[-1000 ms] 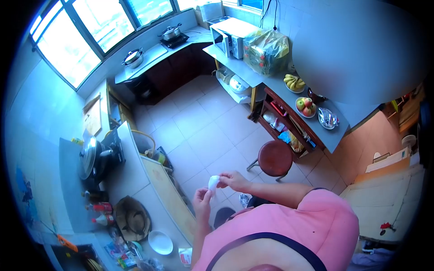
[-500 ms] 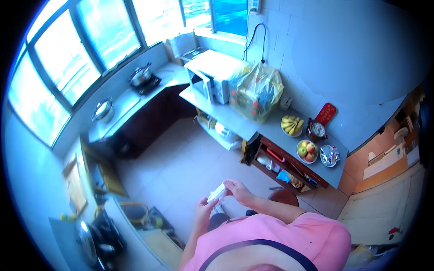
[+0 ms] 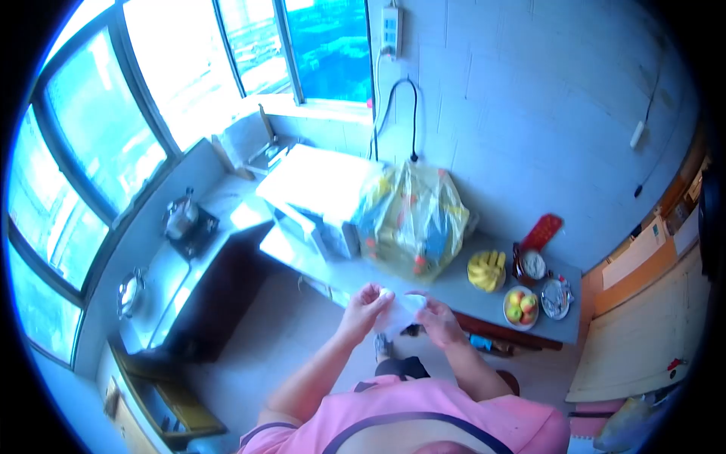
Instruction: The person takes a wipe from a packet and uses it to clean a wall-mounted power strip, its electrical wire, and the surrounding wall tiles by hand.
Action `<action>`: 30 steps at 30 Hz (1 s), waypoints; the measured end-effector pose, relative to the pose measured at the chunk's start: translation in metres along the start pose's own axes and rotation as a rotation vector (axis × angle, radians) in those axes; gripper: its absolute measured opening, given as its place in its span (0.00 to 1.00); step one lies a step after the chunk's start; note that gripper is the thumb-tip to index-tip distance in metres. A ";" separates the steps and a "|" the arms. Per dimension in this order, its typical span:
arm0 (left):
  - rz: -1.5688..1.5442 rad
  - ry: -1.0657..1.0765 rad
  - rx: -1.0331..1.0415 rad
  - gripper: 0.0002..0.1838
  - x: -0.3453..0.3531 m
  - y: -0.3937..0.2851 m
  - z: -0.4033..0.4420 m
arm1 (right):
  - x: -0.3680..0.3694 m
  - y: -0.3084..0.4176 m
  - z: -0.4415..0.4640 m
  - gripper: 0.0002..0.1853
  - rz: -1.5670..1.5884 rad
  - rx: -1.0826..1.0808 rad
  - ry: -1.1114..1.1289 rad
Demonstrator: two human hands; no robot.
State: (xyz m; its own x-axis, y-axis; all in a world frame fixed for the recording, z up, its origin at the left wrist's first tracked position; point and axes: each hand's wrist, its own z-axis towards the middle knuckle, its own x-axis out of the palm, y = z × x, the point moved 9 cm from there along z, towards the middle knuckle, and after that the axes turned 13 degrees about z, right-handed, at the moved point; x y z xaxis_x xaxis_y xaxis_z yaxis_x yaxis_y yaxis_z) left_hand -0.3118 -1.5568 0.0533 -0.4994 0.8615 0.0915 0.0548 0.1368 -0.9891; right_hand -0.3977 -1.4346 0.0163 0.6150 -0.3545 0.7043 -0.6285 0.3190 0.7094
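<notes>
A thin white sheet, perhaps tissue or film (image 3: 401, 312), is stretched between my two hands in front of the pink shirt. My left hand (image 3: 368, 306) pinches its left end, where a small white bit shows at the fingertips. At the other end my right hand (image 3: 441, 318) has its fingers closed on the sheet. Both hands are in the air, level in the view with the near edge of the counter (image 3: 488, 303). What exactly the sheet is, I cannot tell.
On the counter are a microwave (image 3: 321, 181) with its door open, a yellowish plastic bag (image 3: 416, 227), bananas (image 3: 486, 271), a bowl of apples (image 3: 521, 309), a dark pot (image 3: 529, 265) and a foil-like item (image 3: 556, 296). Pots (image 3: 181, 219) stand at the left. A stool is partly hidden.
The view has swung toward the microwave counter. My hands have risen and moved apart, and the white item between them now looks spread out and sheer instead of compact.
</notes>
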 end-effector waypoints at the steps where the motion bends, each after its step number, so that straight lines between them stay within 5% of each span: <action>1: -0.017 -0.004 -0.029 0.10 -0.006 -0.007 0.023 | 0.008 0.024 0.022 0.23 0.044 -0.102 0.051; 4: 0.143 0.272 -0.116 0.10 -0.009 -0.016 0.077 | 0.033 0.067 0.087 0.22 0.154 -0.152 0.155; 6: 0.248 0.276 -0.004 0.11 -0.026 -0.040 0.118 | 0.033 0.088 0.137 0.20 0.178 -0.236 0.105; 10: 0.556 0.044 0.061 0.11 -0.104 -0.107 0.197 | 0.061 0.177 0.212 0.24 0.048 -0.402 0.025; 15: 0.910 -0.098 0.561 0.08 -0.165 -0.241 0.293 | 0.085 0.302 0.281 0.15 -0.412 -0.689 -0.334; 19: 0.883 -0.116 0.892 0.09 -0.152 -0.350 0.368 | 0.137 0.385 0.331 0.13 -0.809 -0.977 -0.305; 30: 1.047 -0.451 1.099 0.36 -0.038 -0.457 0.489 | 0.163 0.486 0.442 0.12 -0.713 -1.135 -0.489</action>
State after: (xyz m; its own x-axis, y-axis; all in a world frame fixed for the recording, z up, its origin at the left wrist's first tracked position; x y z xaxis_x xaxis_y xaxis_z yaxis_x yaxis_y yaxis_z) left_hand -0.7402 -1.8910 0.4451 -0.8602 0.1058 -0.4988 -0.0009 -0.9785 -0.2061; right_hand -0.8141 -1.7260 0.4642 0.2619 -0.9237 0.2797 0.5993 0.3828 0.7031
